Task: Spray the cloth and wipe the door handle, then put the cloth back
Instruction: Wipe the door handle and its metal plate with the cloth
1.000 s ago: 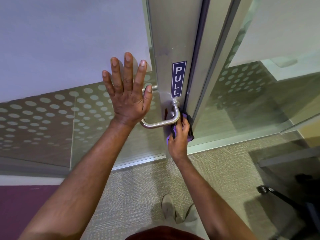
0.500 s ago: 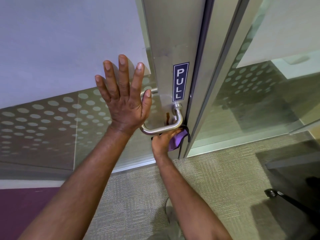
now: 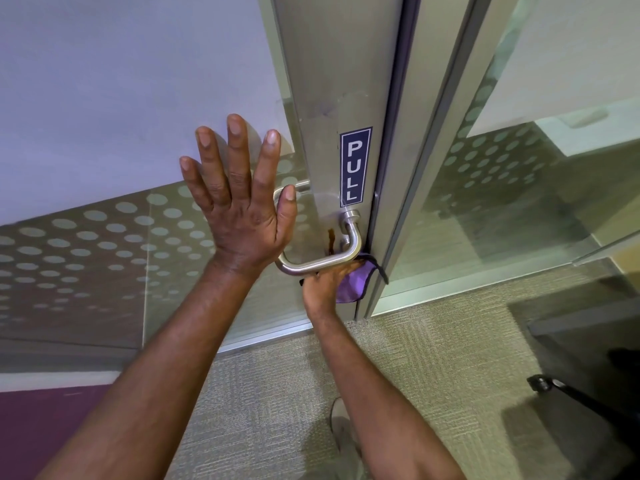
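A brushed-metal lever door handle (image 3: 320,259) sticks out from the steel door stile under a blue PULL label (image 3: 355,166). My left hand (image 3: 239,202) lies flat on the glass door, fingers spread, just left of the handle. My right hand (image 3: 325,282) sits under the handle's bar and grips a purple cloth (image 3: 355,284), which is pressed up against the bar's underside. Part of the cloth is hidden behind my fingers. A brown smear (image 3: 330,240) marks the stile behind the handle. No spray bottle is in view.
The glass door (image 3: 104,237) has a frosted dot pattern, and a fixed glass panel (image 3: 502,202) stands to the right of the frame. Beige carpet (image 3: 433,358) covers the floor. A black chair leg with a castor (image 3: 538,382) is at the lower right. My shoe (image 3: 341,422) shows below.
My right hand with the cloth has slid from the right of the handle's bend down and left to under the bar. My left hand stays flat on the glass.
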`<state>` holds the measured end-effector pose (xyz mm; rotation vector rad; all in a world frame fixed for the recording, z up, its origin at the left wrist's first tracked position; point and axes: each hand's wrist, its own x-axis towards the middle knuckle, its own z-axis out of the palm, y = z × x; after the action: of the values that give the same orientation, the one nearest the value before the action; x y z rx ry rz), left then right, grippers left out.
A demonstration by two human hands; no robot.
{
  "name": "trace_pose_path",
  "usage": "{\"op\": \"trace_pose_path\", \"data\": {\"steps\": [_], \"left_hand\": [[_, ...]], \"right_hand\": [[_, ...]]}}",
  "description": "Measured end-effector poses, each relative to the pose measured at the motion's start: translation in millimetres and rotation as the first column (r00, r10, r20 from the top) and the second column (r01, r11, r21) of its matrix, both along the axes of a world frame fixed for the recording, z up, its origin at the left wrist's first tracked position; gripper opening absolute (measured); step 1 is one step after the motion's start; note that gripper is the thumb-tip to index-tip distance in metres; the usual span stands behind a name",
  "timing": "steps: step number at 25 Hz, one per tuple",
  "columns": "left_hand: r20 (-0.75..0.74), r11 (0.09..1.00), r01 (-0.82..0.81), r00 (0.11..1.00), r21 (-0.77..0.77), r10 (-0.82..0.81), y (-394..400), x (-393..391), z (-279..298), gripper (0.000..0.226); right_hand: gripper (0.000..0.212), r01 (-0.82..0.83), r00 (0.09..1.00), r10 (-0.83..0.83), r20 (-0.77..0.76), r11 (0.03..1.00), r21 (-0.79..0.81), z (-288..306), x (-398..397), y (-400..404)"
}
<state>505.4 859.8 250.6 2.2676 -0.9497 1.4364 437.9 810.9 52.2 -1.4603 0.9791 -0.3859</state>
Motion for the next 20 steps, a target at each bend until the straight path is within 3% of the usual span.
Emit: {"op": "trace_pose_path", "data": {"steps": [4, 8, 11, 14, 16, 20], "left_hand": [[-0.003, 1.000, -0.007, 1.000, -0.006, 0.007, -0.9, -1.5, 0.1, 0.058], [-0.008, 1.000, -0.004, 1.000, -0.020, 0.004, -1.7, -1.0, 1.4, 0.056], [-0.007, 1.000, 0.001, 1.000, -0.014, -0.001, -0.1, -0.9, 1.2, 0.060], [-0.005, 1.000, 0.013, 1.000, -0.012, -0.013, -0.1, -0.8, -0.3, 0.063], [0.013, 1.000, 0.016, 1.000, -0.012, -0.016, -1.4, 0.3, -1.9, 0.065], [0.014, 1.000, 0.019, 1.000, -0.021, -0.018, -2.4, 1.5, -2.5, 0.066]], "right_hand": [[0.098, 0.098, 0.994, -0.098, 0.048, 0.995, 0.022, 5.7, 7.6, -0.7], [0.098, -0.055, 0.995, 0.053, 0.089, 0.998, 0.013, 13.8, -3.6, 23.3], [0.110, -0.005, 0.991, -0.021, 0.132, 0.981, 0.195, 13.3, 0.7, 9.2], [0.131, 0.064, 0.997, -0.077, 0.031, 0.947, 0.314, -11.1, 9.1, -15.1], [0.121, 0.028, 1.000, -0.026, -0.009, 0.950, 0.311, -13.5, 8.1, -10.3], [0.097, -0.161, 0.986, 0.151, 0.072, 0.972, 0.170, 19.7, -5.1, 21.6]]}}
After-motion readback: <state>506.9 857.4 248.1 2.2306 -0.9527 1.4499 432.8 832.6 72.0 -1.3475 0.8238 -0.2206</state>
